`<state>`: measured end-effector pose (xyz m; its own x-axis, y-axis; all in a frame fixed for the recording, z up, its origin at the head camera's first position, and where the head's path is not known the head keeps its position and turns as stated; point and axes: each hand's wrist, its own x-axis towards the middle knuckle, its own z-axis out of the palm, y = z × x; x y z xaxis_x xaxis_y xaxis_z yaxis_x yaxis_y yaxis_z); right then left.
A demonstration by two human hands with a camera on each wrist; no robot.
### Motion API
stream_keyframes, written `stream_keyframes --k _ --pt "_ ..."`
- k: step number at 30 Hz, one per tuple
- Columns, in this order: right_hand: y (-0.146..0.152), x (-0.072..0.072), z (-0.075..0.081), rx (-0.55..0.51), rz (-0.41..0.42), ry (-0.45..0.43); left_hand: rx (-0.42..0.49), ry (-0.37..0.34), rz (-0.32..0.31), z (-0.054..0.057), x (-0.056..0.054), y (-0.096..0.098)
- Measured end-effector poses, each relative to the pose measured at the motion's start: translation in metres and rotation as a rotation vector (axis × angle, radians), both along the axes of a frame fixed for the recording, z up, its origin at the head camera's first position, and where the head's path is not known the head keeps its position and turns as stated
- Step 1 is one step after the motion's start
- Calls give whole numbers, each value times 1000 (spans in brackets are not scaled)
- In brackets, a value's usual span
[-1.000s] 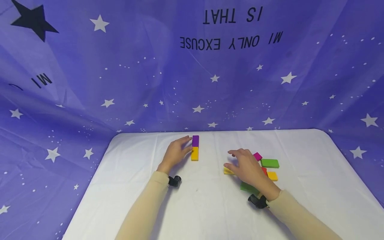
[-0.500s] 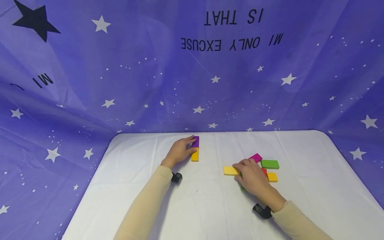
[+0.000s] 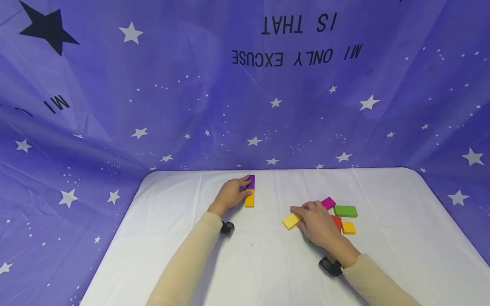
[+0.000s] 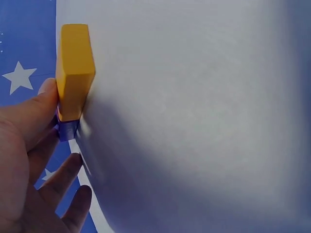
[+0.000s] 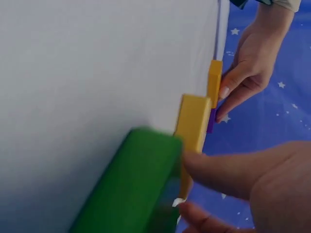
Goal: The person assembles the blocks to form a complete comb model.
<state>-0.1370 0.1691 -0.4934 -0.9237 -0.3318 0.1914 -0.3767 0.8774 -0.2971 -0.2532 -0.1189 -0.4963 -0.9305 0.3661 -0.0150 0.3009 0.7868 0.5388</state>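
Observation:
My left hand (image 3: 229,195) rests at a purple block (image 3: 251,182) and an orange block (image 3: 249,200), which lie end to end. In the left wrist view its thumb lies along the side of the orange block (image 4: 75,73), while the other fingers are loosely spread. My right hand (image 3: 319,225) pinches a pale yellow block (image 3: 292,221) by its right end, thumb and fingers on opposite sides; the block is angled. Close before it in the right wrist view is a green block (image 5: 131,179), mostly hidden under the hand in the head view.
Around the right hand lie a magenta block (image 3: 328,203), a green block (image 3: 346,211), a red block (image 3: 337,222) and a short orange block (image 3: 348,228). A white cloth (image 3: 268,263) covers the table, and a purple star-printed curtain (image 3: 214,106) rises behind it.
The right hand has drawn back over the blocks, then taken hold of the pale yellow block and turned it askew. The left hand has shifted slightly right, onto the purple and orange blocks.

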Motion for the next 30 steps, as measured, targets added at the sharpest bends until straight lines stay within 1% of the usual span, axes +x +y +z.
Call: stream_keyframes --k 2,5,8,11,16,21,25,30 --pt "-3 3 1 18 -48 -13 7 -7 2 -1 1 0" --pt "-10 6 3 79 -108 -26 8 -2 -1 -3 2 0" --pt "-16 6 3 144 -122 -39 7 16 -3 -4 2 -1" --pt "-21 5 2 166 -108 -44 15 38 -12 -5 1 -1" --pt "-22 2 0 105 -33 -56 26 52 -2 -4 -1 -2" --pt "-21 0 1 43 27 -110 39 45 0 -4 -1 -1" --pt "-25 1 2 22 17 -139 40 41 -2 -4 0 -1" --pt "-33 0 -1 17 -42 -118 33 27 4 -2 1 0"
